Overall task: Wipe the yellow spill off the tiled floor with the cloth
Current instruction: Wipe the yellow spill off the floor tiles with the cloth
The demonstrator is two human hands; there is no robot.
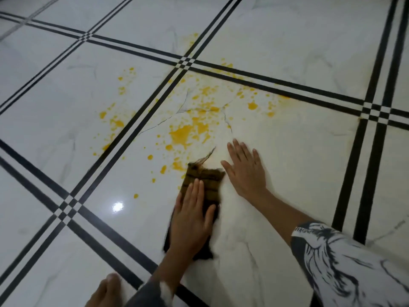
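Note:
A yellow spill is splattered over the white tiled floor, thickest in the middle, with drops reaching left and up past the black tile lines. A dark brown folded cloth lies on the floor at the spill's near edge, its far end touching yellow drops. My left hand lies flat on the cloth and presses it down, fingers pointing toward the spill. Just right of the cloth, my right hand rests flat on the bare tile with fingers spread and nothing in it.
Black double lines cross the glossy white tiles. A bare foot shows at the bottom edge, left of my left arm. A light reflection glares on the tile left of the cloth.

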